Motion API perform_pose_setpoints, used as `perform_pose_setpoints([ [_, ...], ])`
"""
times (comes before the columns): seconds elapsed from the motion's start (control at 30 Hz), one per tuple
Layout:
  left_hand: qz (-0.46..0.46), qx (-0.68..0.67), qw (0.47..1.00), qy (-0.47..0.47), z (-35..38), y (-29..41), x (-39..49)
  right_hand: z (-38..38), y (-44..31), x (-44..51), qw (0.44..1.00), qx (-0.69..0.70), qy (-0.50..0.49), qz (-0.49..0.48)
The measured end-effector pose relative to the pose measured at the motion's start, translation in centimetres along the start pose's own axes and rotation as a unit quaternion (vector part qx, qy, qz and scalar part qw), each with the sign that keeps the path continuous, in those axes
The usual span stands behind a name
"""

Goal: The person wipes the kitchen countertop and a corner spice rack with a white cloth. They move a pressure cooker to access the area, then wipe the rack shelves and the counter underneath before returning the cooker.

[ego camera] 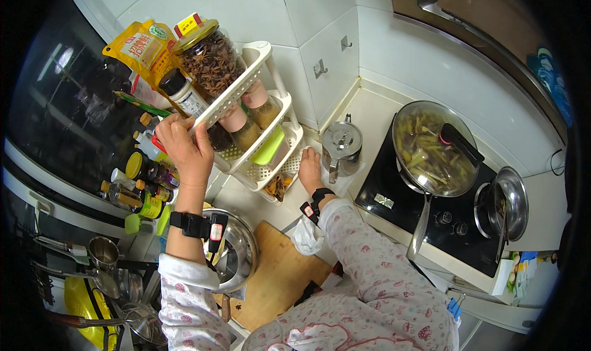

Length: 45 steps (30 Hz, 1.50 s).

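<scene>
My left hand point(184, 150) is closed around the near left corner of a cream plastic three-tier rack point(249, 76). The rack looks tilted in this view. My right hand point(310, 168) is low at the rack's right side, by its bottom tier; something white shows at the fingertips, and I cannot tell whether they grip it. On the top tier are a jar of star anise point(210, 60), a yellow pouch point(141, 46) and a black-capped seasoning bottle point(187, 92). Pink-lidded jars point(247, 131) and a green-lidded container point(269, 148) sit on lower tiers.
A lidded pan of food point(431, 152) and a steel bowl point(515, 203) stand on the black cooktop point(388, 175). A steel lidded pot point(341, 143) is beside it. Several bottles point(150, 182) line the window; a steel basin point(242, 240), cutting board point(277, 277) and knife handle point(225, 307) lie nearer.
</scene>
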<state>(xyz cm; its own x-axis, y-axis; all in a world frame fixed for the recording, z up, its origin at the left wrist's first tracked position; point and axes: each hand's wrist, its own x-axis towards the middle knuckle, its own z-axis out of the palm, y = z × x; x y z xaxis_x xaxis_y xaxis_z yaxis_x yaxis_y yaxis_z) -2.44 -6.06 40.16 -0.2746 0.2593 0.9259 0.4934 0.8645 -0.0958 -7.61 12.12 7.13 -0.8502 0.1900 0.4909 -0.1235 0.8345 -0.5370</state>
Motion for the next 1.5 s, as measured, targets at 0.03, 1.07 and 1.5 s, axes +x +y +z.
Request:
perform_pose_setpoints([
  [0.03,0.0,0.001,1.0,-0.001,0.0,-0.1,0.0,0.4,0.2,0.4,0.998,-0.022,-0.051,-0.001],
  [1.07,-0.002,-0.004,1.0,0.003,0.1,0.0,0.0,0.9,0.1,0.8,0.978,-0.127,-0.166,0.022],
  [1.5,-0.002,-0.002,1.0,-0.001,0.0,0.0,0.0,4.3,-0.6,2.1,0.987,-0.014,-0.085,-0.137],
])
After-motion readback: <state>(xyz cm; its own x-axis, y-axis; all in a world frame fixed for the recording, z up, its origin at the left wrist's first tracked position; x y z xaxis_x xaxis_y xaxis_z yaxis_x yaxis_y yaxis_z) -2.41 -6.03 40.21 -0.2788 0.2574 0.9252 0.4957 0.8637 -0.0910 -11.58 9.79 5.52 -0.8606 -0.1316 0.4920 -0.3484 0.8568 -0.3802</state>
